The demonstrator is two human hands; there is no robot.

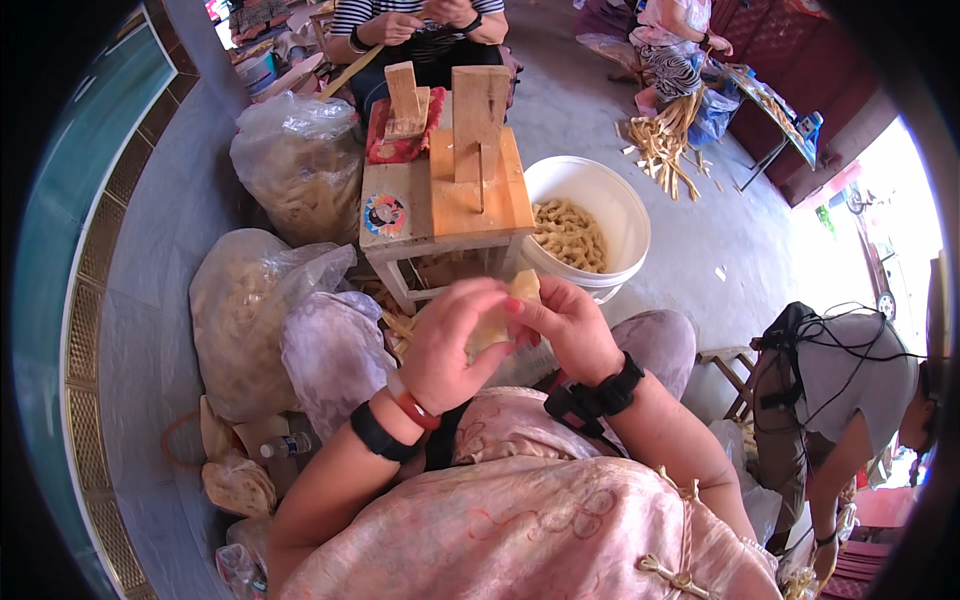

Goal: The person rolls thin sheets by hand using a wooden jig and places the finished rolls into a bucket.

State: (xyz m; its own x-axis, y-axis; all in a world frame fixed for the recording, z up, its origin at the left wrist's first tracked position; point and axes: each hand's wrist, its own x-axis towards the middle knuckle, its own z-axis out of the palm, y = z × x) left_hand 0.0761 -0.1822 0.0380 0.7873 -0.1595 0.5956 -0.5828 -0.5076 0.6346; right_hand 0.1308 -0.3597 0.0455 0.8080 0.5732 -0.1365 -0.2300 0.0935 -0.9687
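Above my lap, my right hand [574,328] pinches a pale yellow strip [526,285] between thumb and fingers, one end sticking up past the fingertips. My left hand [450,341] is curved beside it, thumb spread from the fingers and fingertips close to the strip. Whether the left fingers grip it is hidden and slightly blurred. Before my knees stands a small wooden table [401,240] bearing a wooden block with an upright board [478,112] and a thin rod [481,180]. A white bucket [634,225] right of the table holds many knotted yellowish pieces [570,236].
Filled plastic bags [244,322] stand on the left, near a plastic bottle [285,445]. A second wooden stand [405,101] rests on red cloth. Opposite sits a person in a striped shirt [420,30]. Another person [847,382] bends over at right. Loose strips [671,146] lie on the floor.
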